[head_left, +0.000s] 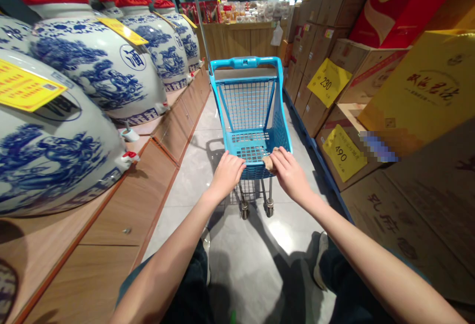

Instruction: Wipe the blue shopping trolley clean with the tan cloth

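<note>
A blue plastic shopping cart (250, 138) stands upright in the aisle before me, its basket bare in the parts I can see. My left hand (228, 173) is closed over the left part of the cart's near edge. At the right part of that edge, my right hand (291, 173) has its fingers curled round a crumpled tan piece (269, 162), perhaps cloth or paper, pressed against the cart. A thin metal pole (200, 17) rises at the cart's far left corner.
Large blue-and-white porcelain jars (96, 62) with red cloth tops line the wooden cabinet (111, 217) on the left. Stacked cartons (322, 52) with yellow price signs (329, 82) border the right side. Packaged goods (256, 11) cover a wooden counter (237, 42) ahead. Grey tiled floor (256, 269) lies between.
</note>
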Demonstrator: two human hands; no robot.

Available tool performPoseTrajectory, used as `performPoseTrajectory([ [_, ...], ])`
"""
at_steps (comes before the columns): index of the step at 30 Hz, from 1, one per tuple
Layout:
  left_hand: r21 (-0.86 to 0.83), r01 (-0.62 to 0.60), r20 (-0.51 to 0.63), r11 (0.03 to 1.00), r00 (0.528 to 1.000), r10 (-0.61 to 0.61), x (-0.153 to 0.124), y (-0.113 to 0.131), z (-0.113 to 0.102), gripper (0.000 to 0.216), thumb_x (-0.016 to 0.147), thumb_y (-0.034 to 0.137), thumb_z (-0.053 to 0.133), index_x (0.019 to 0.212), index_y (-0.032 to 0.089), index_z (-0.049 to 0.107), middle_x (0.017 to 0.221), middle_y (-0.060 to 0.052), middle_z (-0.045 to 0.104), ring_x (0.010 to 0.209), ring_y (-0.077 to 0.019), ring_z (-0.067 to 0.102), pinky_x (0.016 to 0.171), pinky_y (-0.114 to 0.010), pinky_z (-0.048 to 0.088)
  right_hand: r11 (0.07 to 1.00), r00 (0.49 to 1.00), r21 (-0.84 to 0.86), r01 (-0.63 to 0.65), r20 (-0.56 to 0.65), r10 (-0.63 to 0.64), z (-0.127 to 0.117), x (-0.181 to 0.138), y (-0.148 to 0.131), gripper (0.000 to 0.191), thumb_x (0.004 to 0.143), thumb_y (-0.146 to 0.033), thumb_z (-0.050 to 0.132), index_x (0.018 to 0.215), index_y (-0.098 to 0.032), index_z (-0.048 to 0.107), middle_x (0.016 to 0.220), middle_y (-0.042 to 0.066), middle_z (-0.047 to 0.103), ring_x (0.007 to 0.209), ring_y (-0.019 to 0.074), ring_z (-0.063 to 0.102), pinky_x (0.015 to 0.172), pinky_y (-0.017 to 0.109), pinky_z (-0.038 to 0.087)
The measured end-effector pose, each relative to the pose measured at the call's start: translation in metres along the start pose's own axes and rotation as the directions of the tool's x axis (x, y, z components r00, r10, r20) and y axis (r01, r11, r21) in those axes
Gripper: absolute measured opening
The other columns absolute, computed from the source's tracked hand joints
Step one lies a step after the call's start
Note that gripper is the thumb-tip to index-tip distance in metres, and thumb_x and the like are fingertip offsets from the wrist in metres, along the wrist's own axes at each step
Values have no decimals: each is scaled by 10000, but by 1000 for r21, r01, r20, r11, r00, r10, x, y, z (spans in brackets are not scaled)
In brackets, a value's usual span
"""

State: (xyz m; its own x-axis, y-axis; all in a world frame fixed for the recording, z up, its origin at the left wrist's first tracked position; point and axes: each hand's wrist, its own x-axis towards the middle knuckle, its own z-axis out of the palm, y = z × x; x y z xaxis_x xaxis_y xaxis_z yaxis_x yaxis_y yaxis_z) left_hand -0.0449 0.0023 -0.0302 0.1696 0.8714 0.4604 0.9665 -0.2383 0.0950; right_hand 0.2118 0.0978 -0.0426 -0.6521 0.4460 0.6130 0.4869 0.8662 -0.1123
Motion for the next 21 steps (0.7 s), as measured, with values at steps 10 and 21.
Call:
performPoseTrajectory([
  [10,31,-22,3,999,1000,22,0,3,-2,277,1071,291,417,1062,191,675,968,-65,738,999,-230,657,1184,-526,427,1000,1000,23,-15,4,15,-11,2,8,438,933,-57,454,1312,-112,666,1367,164,688,1448,310,508,1180,533,483],
  [21,42,-23,30,999,999,21,0,5,-1,276,1067,279,427,1084,179,684,993,-72,749,1020,-235,657,1190,-530,421,999,999,10,-31,-26,31,-5,-2,6,432,964,-82,452,1348,-99,648,1376,182,682,1443,330,515,1167,562,488],
])
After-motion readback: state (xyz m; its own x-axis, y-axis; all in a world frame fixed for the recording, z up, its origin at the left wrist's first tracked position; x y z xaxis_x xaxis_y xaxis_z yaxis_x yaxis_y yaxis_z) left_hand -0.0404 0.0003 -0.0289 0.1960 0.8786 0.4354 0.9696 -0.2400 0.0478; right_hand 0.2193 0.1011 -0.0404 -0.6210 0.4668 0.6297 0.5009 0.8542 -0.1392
